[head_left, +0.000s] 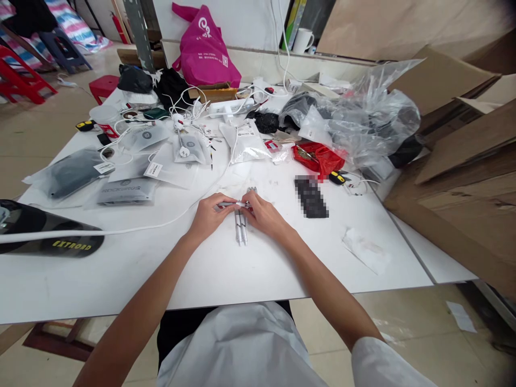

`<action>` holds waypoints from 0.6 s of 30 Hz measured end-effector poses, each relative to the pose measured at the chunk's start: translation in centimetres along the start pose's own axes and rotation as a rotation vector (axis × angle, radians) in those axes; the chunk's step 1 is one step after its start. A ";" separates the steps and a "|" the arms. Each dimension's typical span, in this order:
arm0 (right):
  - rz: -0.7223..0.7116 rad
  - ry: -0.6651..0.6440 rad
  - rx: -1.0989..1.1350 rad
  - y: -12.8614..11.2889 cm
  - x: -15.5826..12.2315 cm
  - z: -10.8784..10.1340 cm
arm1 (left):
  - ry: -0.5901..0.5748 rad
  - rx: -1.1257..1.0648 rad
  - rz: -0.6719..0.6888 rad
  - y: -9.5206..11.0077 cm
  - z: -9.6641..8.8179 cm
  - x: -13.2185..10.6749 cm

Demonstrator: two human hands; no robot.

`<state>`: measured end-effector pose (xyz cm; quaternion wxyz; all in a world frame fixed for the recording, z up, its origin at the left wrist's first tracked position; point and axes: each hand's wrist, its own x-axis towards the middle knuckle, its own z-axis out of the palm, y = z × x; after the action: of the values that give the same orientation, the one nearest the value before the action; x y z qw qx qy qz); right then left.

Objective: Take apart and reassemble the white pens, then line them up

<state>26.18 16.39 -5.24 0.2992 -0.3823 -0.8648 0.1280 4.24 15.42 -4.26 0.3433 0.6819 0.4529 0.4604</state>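
Both my hands meet over the middle of the white table [278, 274]. My left hand [208, 216] pinches the left part of a slim silver pen [226, 204], held level. At its other end, the fingers of my right hand [263, 214] are closed on the same pen, around a small whitish part. Beneath my fingers, several more silver pens [241, 232] lie side by side on the table, pointing toward me. My fingers cover their middle, while their far ends show just above my hands.
A white cable [161, 226] crosses the table on the left, by a black EXTROAD cylinder [80, 236]. Packaged pouches [127, 191] lie behind it. A red bag [318, 158], a pixelated dark object [311, 198] and crumpled paper [365, 250] are on the right, near cardboard boxes [463, 188].
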 end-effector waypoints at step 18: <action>-0.016 0.026 0.015 0.7 0.1 -0.4 | 0.030 -0.039 -0.028 -0.3 -0.6 0.3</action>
<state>26.81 16.93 -5.20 0.3143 -0.3750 -0.8628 0.1269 3.64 15.86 -4.21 0.3559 0.6619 0.4584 0.4745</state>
